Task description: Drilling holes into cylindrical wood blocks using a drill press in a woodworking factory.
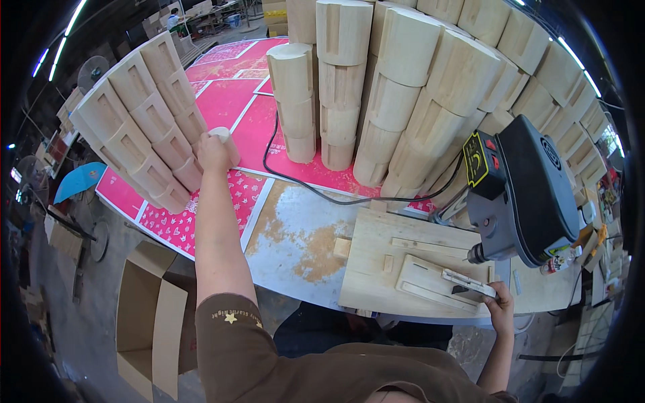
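Note:
My left hand [215, 153] reaches far across the table, its fingers closed round a short pale wooden block [230, 149]. That block stands on the pink printed sheet, right beside tall stacks of slotted wooden blocks [132, 142]. At the near right, my right hand [498, 305] grips the end of a narrow silver metal piece [468, 280], perhaps a clamp; its exact kind is unclear. The metal piece lies over a wooden jig [437, 285] on a plywood board [369, 272]. The chuck of a bench drill press [521, 195] hangs just above.
More tall columns of rounded wooden blocks [403, 87] crowd the table's back and right. A black cable [322, 197] winds across the pink sheet [248, 111]. Sawdust [319, 252] covers the grey tabletop. An opened cardboard box [144, 316] is on the floor at left.

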A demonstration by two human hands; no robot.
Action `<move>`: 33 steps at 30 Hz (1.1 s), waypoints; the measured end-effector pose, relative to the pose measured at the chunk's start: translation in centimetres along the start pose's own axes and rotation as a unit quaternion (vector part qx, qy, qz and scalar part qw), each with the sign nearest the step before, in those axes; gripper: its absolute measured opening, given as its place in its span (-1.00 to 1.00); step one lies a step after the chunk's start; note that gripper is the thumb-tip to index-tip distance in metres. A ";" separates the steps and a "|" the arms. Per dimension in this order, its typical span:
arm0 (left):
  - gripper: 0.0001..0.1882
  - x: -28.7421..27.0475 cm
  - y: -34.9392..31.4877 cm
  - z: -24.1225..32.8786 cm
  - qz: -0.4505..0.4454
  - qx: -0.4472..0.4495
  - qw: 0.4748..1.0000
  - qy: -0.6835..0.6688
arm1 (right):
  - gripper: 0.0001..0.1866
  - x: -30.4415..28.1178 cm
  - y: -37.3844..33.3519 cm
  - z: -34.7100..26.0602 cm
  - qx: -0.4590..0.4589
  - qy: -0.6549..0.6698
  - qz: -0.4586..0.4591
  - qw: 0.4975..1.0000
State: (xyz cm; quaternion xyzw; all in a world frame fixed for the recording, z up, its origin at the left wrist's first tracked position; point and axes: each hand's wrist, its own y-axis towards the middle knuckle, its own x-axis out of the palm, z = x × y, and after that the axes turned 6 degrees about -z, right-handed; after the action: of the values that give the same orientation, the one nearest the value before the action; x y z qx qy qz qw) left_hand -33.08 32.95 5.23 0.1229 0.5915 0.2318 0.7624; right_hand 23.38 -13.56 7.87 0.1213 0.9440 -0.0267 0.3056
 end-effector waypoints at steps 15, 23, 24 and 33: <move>0.00 -3.1 1.8 18.7 0.026 0.079 0.842 -0.534 | -0.77 0.7 1.0 -1.2 -0.022 -0.018 0.006 1.000; -0.24 -6.3 -3.0 19.8 0.139 -0.020 0.825 -0.547 | -0.77 0.9 0.4 -0.7 -0.044 -0.024 0.023 0.998; -0.30 -7.1 -4.3 19.3 0.161 -0.001 0.797 -0.582 | -0.77 0.8 0.2 -0.6 -0.043 -0.021 0.022 0.999; -0.57 -14.0 -22.6 17.2 -0.364 0.048 0.658 -0.658 | -0.68 -0.9 1.0 2.9 -0.083 -0.040 -0.005 0.996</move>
State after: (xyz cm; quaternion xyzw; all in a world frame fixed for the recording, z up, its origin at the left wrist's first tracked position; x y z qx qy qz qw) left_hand -14.57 7.99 11.30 0.0543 -0.0563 -0.2339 0.9691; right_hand 26.03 -13.19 6.04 0.0891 0.9305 0.0456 0.3524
